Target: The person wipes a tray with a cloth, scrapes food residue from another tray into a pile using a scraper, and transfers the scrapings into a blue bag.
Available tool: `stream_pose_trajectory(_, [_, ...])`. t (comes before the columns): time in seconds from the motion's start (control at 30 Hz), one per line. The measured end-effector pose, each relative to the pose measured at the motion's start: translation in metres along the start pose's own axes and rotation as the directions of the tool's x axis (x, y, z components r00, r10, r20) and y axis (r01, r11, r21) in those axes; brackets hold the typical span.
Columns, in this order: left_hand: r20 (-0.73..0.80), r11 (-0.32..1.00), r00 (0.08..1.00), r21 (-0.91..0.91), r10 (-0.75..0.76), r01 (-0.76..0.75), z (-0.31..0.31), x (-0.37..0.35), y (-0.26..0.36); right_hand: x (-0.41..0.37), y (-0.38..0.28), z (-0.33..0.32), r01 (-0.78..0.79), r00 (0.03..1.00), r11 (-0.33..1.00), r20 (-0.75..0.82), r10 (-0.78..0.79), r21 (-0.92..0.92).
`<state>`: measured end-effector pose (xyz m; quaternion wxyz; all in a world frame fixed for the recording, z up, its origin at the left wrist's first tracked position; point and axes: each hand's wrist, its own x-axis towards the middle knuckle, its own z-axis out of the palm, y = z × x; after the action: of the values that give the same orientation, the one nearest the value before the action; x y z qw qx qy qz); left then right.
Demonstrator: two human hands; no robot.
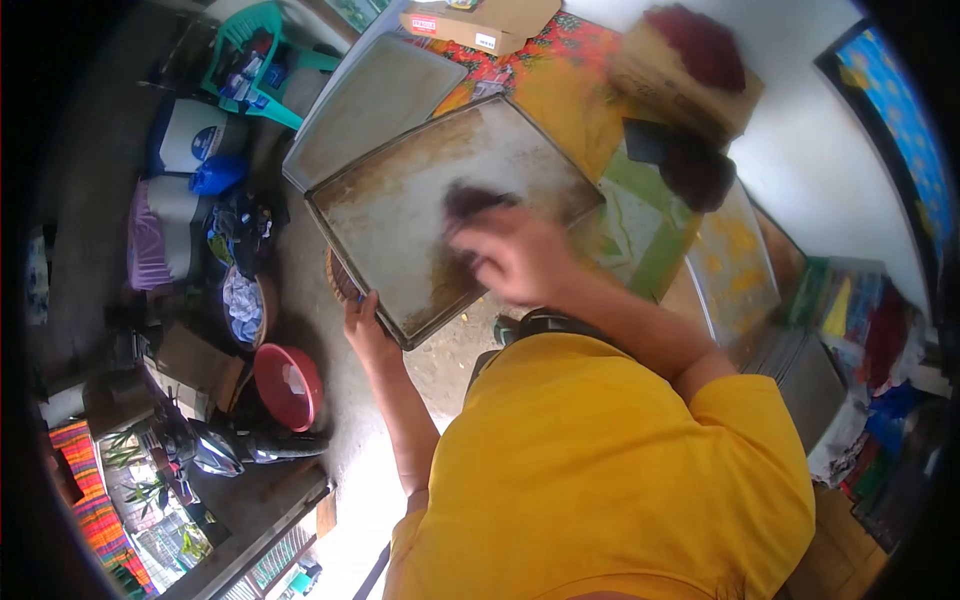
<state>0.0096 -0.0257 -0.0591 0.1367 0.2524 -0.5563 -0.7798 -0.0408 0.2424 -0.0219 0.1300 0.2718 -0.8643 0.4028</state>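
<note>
A large rectangular metal baking tray [400, 210] with brown stains is held tilted in front of me. My left hand [368, 325] grips its near left corner, fingers wrapped on the rim. Over the tray's right part is my right hand [515, 250], smeared by motion, closed on a dark cloth [475, 203] pressed to the tray's surface. The cloth's exact shape is blurred. Behind it, a second grey tray [385, 95] lies on the table.
On the table's flowered cover [575, 45] stand a cardboard box [500, 25] and another box [665, 80] with dark red cloth [700, 45]. A yellow-smeared sheet [735, 265] leans at right. Left are a green chair [245, 50] and red basin [288, 388].
</note>
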Motion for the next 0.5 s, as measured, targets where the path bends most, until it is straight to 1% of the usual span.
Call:
stream_pose_trajectory(0.03, [-0.002,0.999,1.0,0.032,0.025,-0.025,-0.001,0.001,-0.002,-0.004,-0.011,0.022,0.08,0.99,0.994,0.111,-0.088,0.075])
stream_pose_trajectory(0.1, [0.006,0.995,0.998,0.085,0.058,-0.059,-0.003,0.006,0.0,-0.019,-0.009,0.064,0.305,0.951,0.95,0.037,-0.308,0.059])
stream_pose_trajectory(0.13, [0.008,0.991,0.997,0.113,0.075,-0.075,-0.004,0.007,0.001,-0.019,0.003,0.068,0.286,0.956,0.958,0.063,-0.287,0.029])
stream_pose_trajectory(0.2, [-0.046,0.985,0.993,0.142,0.108,-0.101,0.001,0.002,0.004,-0.02,0.045,0.064,0.067,0.975,0.997,0.214,-0.06,-0.028])
stream_pose_trajectory(0.23, [-0.075,0.981,0.99,0.157,0.123,-0.11,0.003,0.001,0.005,-0.029,0.081,0.064,-0.091,0.975,0.994,0.196,0.102,-0.064])
stream_pose_trajectory(0.27, [-0.09,0.982,0.989,0.16,0.118,-0.102,0.001,0.001,0.002,-0.039,0.116,0.052,-0.19,0.965,0.965,0.145,0.217,-0.18])
stream_pose_trajectory(0.3, [-0.108,0.982,0.988,0.162,0.111,-0.093,-0.003,0.002,-0.002,-0.049,0.15,0.04,-0.291,0.94,0.913,0.092,0.329,-0.286])
stream_pose_trajectory(0.33, [-0.124,0.983,0.987,0.162,0.107,-0.086,-0.006,0.003,-0.003,-0.062,0.186,0.028,-0.399,0.885,0.807,0.048,0.463,-0.435])
stream_pose_trajectory(0.37, [-0.11,0.981,0.989,0.173,0.103,-0.083,-0.008,0.004,-0.001,-0.072,0.221,0.011,-0.412,0.895,0.776,-0.052,0.443,-0.477])
stream_pose_trajectory(0.4, [-0.096,0.98,0.99,0.182,0.104,-0.085,-0.007,0.007,0.002,-0.073,0.243,0.0,-0.426,0.9,0.743,-0.152,0.41,-0.516])
stream_pose_trajectory(0.47, [-0.106,0.98,0.99,0.184,0.096,-0.075,-0.004,0.005,0.003,-0.044,0.204,-0.049,-0.536,0.843,0.739,-0.311,0.439,-0.409])
stream_pose_trajectory(0.5, [-0.122,0.981,0.989,0.181,0.088,-0.065,-0.003,0.004,0.004,-0.034,0.186,-0.062,-0.533,0.827,0.793,-0.378,0.415,-0.295])
